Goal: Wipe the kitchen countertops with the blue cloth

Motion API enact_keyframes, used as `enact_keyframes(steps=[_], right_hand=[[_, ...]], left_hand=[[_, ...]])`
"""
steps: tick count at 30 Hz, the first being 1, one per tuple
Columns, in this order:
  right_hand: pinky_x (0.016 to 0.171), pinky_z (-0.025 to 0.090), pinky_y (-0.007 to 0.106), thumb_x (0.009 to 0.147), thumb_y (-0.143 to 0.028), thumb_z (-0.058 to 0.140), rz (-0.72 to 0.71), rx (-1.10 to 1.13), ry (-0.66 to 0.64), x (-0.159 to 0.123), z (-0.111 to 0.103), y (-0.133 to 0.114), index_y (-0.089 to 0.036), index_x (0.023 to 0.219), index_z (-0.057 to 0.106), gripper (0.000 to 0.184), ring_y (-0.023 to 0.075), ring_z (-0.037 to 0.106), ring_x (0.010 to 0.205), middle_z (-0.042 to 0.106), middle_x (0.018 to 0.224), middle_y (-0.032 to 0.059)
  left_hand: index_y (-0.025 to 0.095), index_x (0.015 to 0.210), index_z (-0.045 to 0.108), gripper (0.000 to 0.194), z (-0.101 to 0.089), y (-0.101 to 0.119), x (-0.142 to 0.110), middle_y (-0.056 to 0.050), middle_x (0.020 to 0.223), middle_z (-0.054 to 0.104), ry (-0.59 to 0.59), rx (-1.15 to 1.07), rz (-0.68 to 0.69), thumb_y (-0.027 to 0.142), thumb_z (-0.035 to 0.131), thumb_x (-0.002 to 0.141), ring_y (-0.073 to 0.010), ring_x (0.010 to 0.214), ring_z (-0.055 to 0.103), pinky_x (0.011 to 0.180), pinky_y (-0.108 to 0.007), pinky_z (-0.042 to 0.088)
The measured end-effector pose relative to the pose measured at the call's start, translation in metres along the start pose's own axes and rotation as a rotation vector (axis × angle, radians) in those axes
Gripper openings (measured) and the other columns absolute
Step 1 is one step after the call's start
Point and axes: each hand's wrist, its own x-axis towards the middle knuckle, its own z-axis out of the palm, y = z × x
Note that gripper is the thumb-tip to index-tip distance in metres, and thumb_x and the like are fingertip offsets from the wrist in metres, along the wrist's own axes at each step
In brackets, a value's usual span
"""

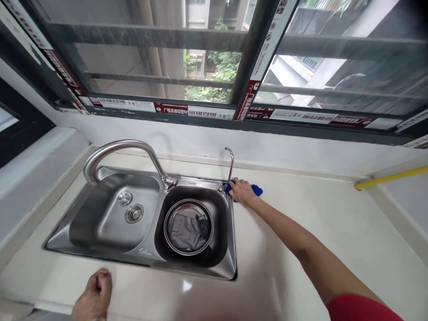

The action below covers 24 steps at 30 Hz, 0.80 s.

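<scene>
My right hand [241, 191] reaches to the sink's back right corner, its fingers closed over a blue cloth [257, 190]. Part of the cloth sticks out on both sides of the hand, close to the base of a slim curved tap [231, 164]. Down at the counter's front edge is my left hand [95, 292], curled into a fist with nothing visible in it. Between the hands lies the double-bowl steel sink [152, 240]. Its right bowl holds a round metal strainer basin [166, 232] with a grey mesh cloth [185, 232] inside.
A large arched faucet [123, 143] rises behind the left bowl, which has a drain [134, 214] and a loose-looking round metal piece [125, 198]. Pale countertop [301, 205] extends to the right. A yellow pipe [391, 177] enters at the right wall, and a dark-framed window [197, 118] runs along the back.
</scene>
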Motion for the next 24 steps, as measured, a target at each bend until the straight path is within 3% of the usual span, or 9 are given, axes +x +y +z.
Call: enact_keyframes(steps=[6,13,24], right_hand=[[0.082,0.043,0.039,0.095,-0.033,0.035,-0.015,-0.016,-0.066,-0.004,-0.004,-0.002,-0.016,0.132,0.050,0.043,0.0286,0.060,0.101,0.052,0.126,0.0184],[0.083,0.045,0.038,0.095,-0.035,0.037,-0.023,-0.016,-0.114,-0.018,-0.003,-0.010,-0.016,0.134,0.049,0.045,0.0279,0.061,0.101,0.053,0.127,0.0185],[0.079,0.047,0.037,0.093,-0.033,0.037,-0.124,0.025,-0.182,-0.049,-0.009,-0.015,-0.018,0.133,0.050,0.045,0.0264,0.064,0.097,0.053,0.125,0.0165]], left_hand=[[0.029,0.111,0.068,0.059,-0.006,0.007,-0.006,-0.006,0.064,0.067,-0.012,0.030,-0.012,0.062,0.026,0.087,-0.0237,0.053,0.055,0.056,-0.033,0.043],[0.030,0.114,0.067,0.059,-0.016,0.015,-0.015,-0.007,0.073,0.072,-0.019,0.021,-0.013,0.062,0.025,0.088,-0.0250,0.060,0.062,0.058,-0.033,0.045],[0.030,0.116,0.065,0.060,-0.011,0.007,-0.014,-0.009,0.080,0.073,-0.053,-0.040,0.030,0.063,0.023,0.088,-0.0264,0.067,0.063,0.063,-0.034,0.044]])
